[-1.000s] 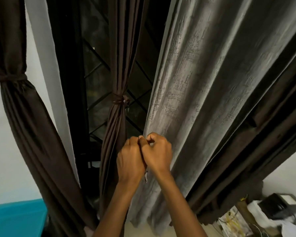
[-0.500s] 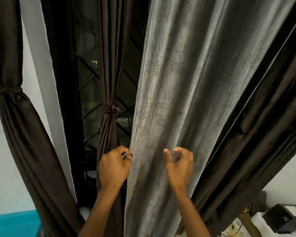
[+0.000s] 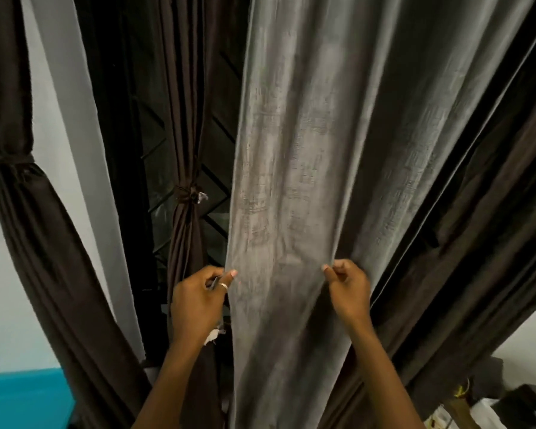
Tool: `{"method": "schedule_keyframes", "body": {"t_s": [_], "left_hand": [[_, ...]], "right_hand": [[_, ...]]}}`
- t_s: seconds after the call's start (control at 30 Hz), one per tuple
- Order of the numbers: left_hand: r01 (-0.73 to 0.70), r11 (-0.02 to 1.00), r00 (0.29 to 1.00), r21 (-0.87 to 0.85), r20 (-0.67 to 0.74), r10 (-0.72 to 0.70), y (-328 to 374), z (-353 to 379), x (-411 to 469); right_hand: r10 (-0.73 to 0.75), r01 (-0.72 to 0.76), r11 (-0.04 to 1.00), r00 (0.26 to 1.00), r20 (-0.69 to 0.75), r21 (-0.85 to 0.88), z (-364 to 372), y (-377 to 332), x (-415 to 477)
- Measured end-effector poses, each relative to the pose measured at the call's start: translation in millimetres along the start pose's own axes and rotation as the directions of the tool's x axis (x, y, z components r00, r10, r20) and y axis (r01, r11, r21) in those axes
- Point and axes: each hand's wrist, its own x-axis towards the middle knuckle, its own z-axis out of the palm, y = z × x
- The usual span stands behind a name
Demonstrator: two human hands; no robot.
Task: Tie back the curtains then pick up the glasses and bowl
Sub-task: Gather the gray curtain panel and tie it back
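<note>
While it hangs loose with no tie round it, the grey curtain [image 3: 291,181] fills the middle of the view from top to bottom. To the right of the grey curtain, and partly behind it, a dark brown curtain [image 3: 477,258] falls in heavy folds. Well to the left of the grey curtain, a second brown curtain [image 3: 44,258] is gathered and bound by a band at its waist. Just left of the grey curtain, in front of the dark window grille [image 3: 220,178], a narrow brown curtain [image 3: 184,243] is bunched and tied with a knot [image 3: 188,193].

The left hand [image 3: 195,305] grips the grey curtain's left edge, its fingers curled behind the cloth and its thumb pressed on the front. The right hand [image 3: 350,292] pinches a fold further to the right at about the same height, with thumb and fingers closed on the fabric. A ring [image 3: 223,285] shows on the left hand, beside the cloth's edge.
</note>
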Motion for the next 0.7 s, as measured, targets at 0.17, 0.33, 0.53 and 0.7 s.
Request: {"method": "schedule_keyframes", "body": {"t_s": [0.17, 0.33, 0.53, 0.7], "left_hand": [[0.064, 0.987, 0.992, 0.145, -0.120, -0.047, -1, -12, 15], [0.109, 0.964, 0.986, 0.244, -0.151, -0.073, 19, 15, -7], [0.048, 0.987, 0.999, 0.152, 0.013, -0.051, 34, 46, -31], [0.002, 1.000, 0.998, 0.015, 0.060, -0.003, 33, 45, -34]], "right_hand": [[0.019, -0.018, 1.000, 0.999, -0.046, 0.021, -24, 1, -12], [-0.070, 0.071, 0.997, 0.997, -0.034, 0.010, 20, -17, -64], [-0.118, 0.110, 0.981, 0.992, 0.037, 0.162, 65, -48, -93], [-0.181, 0.177, 0.968, 0.983, 0.009, 0.181, 65, -44, -94]]}}
